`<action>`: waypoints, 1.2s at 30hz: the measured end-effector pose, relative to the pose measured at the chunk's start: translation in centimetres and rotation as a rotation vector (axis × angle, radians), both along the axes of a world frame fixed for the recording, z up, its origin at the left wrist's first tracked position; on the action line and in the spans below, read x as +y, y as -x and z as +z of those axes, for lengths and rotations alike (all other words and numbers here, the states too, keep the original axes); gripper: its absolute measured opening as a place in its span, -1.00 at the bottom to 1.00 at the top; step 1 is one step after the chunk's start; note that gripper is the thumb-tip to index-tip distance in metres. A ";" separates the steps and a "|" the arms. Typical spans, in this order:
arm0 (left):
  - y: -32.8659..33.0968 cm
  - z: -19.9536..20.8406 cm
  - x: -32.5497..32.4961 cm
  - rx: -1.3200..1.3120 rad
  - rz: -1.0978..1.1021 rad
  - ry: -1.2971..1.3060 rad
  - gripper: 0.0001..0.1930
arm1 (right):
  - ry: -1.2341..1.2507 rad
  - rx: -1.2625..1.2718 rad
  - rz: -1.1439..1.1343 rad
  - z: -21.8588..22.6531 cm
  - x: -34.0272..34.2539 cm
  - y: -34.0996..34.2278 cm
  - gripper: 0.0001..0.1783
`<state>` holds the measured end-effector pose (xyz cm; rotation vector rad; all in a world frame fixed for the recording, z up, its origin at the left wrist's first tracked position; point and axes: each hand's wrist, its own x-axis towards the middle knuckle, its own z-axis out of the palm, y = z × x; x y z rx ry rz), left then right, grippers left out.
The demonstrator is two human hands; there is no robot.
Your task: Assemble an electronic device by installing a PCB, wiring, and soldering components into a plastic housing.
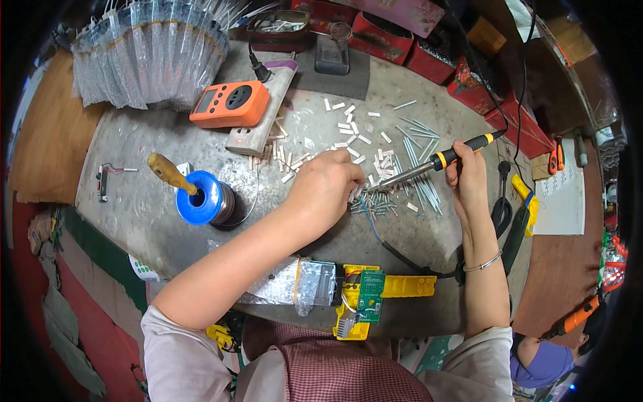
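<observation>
My right hand (467,175) is closed round the black and yellow handle of a soldering iron (410,173). The iron's metal shaft slants down to the left, and its tip ends close to my left fingertips. My left hand (324,186) is pinched on a small white piece (355,193), mostly covered by the fingers. Just below it a thin blue wire (375,231) runs to a black cable (402,258). Short metal pins (376,204) lie in a heap under the fingertips. Small white blocks (384,161) and long metal rods (422,191) are scattered around them.
A blue solder spool (201,198) with a wooden handle in it stands left. Behind are an orange meter (230,104), a power strip (261,134) and red bins (382,37). An opened yellow housing with a green circuit board (370,295) lies at the near edge. Another person (546,362) is lower right.
</observation>
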<state>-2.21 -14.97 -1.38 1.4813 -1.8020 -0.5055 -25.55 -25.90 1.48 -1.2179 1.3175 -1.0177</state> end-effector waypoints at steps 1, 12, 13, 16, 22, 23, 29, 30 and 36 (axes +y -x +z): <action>0.0 -0.1 0.0 -0.007 -0.001 0.002 -0.87 | 0.001 -0.001 0.000 0.0 0.0 0.1 -0.73; -0.1 -0.2 0.1 0.009 0.006 0.012 -0.87 | 0.002 -0.028 0.008 0.3 0.2 -0.2 -0.74; -0.2 -0.2 0.1 0.000 0.000 0.007 -0.87 | 0.001 -0.028 0.008 0.2 0.2 -0.1 -0.74; -0.2 -0.1 0.1 -0.008 -0.005 0.011 -0.86 | 0.009 -0.038 0.024 0.0 0.0 0.2 -0.75; -1.2 0.8 0.9 -0.015 0.036 0.053 -0.84 | 0.048 -0.086 0.002 0.7 -0.1 0.9 -0.75; -1.3 0.8 1.0 -0.028 0.046 0.036 -0.83 | 0.047 -0.084 0.000 0.8 0.1 0.7 -0.75; -1.2 0.2 1.0 0.019 0.034 0.042 -0.86 | 0.023 -0.057 0.023 0.9 0.9 -0.7 -0.77; -1.2 0.1 0.9 0.001 0.036 0.067 -0.87 | 0.030 -0.061 0.032 0.7 0.8 -0.7 -0.77; -1.1 0.0 0.9 0.009 0.038 0.046 -0.87 | 0.031 -0.051 0.040 0.5 0.7 -1.0 -0.77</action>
